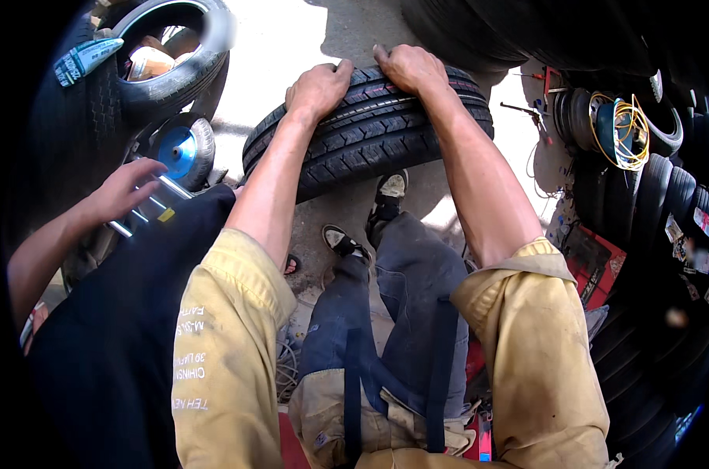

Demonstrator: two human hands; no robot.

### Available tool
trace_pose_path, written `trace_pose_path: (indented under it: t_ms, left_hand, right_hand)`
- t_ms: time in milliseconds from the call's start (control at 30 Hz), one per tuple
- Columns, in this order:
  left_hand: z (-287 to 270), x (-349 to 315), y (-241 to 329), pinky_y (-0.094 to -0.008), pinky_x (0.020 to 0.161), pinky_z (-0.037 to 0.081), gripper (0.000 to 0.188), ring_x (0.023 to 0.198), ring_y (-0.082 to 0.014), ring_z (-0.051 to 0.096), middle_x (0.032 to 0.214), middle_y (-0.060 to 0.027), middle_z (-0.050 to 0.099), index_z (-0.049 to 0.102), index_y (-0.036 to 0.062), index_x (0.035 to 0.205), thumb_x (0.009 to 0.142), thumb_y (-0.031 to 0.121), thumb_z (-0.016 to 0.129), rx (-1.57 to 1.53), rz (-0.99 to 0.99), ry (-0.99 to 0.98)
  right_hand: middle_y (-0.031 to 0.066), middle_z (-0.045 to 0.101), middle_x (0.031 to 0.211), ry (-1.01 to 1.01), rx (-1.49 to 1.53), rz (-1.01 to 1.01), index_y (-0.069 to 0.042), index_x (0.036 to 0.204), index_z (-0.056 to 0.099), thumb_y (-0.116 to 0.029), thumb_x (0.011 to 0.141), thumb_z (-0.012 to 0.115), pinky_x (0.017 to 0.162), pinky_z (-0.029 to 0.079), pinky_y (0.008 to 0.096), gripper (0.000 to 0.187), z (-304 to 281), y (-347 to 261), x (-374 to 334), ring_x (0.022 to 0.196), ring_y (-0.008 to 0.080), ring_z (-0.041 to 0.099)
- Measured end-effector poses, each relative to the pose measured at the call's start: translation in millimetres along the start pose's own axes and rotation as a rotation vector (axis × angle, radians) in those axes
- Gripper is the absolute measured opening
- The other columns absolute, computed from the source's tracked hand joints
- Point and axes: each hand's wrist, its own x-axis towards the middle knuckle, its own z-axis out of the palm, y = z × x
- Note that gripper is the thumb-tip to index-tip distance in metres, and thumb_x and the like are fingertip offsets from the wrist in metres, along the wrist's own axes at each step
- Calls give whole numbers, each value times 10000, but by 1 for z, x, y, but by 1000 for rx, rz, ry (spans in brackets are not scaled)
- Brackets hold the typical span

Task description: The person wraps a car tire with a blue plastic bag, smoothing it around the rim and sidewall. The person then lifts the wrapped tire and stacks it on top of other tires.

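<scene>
Two bare hands clamp the top of a black car tyre (370, 129) that stands upright on its tread on the concrete floor (292, 39), straight ahead of the person and just beyond their feet. The left hand (317, 87) lies palm down on the tread with its fingers curled over the far shoulder, and the right hand (411, 69) does the same just beside it, nearer the crown; both grips are pressed onto the rubber rather than spread free. The tyre's broad face runs left to right across the view, so its rolling line is sideways and its axle line points away from the person; both hands sit about equally close, the right a shade farther forward. Open sunlit floor lies on the far side of the tyre and to its far left. Room is tight elsewhere: stacked dark tyres (659, 203) and a coil of yellow wire (628, 125) crowd the right, while a tyre with a pale inner rim (167, 62) and a small wheel with a blue hub (179, 152) stand at far left. Near left, a second person in dark clothing rests a hand (124, 187) on a metal-framed object, apart from the tyre. The person's sandalled feet (366, 219) stand close under the tyre's near side.
</scene>
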Motion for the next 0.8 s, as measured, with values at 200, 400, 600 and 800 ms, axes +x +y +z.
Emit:
trace_pose_path:
  t_ms: [200,400,600,800]
  left_hand:
    - [-19,58,8,-474,1039,420,665,1149,-412,621,1175,-279,661,686,-2,1178,976,493,289,88,20,0]
    - [-33,133,-44,-432,1070,422,576,1208,-349,607,1276,-190,648,682,100,1257,972,477,353,150,-33,6]
    - [-10,229,-97,-426,1059,411,645,1209,-400,584,1257,-249,630,658,0,1222,1002,512,334,80,199,194]
    - [-7,158,-82,-439,1018,455,459,1159,-355,614,1216,-225,654,696,46,1130,1016,311,339,419,295,254]
  right_hand:
    - [122,570,1403,-244,33,-173,-150,1348,609,-421,946,483,1096,397,422,501,30,-17,122,1294,311,545]
    - [142,578,1384,-265,88,-185,-160,1351,583,-439,1019,372,1064,390,422,483,29,-66,164,1270,294,557]
    - [120,573,1408,-289,150,-268,-88,1344,599,-453,999,417,1063,383,460,533,33,-74,214,1300,275,526]
    - [113,635,1325,-198,315,33,-112,1274,661,-453,974,479,1024,416,419,490,-1,-76,79,1232,234,576]
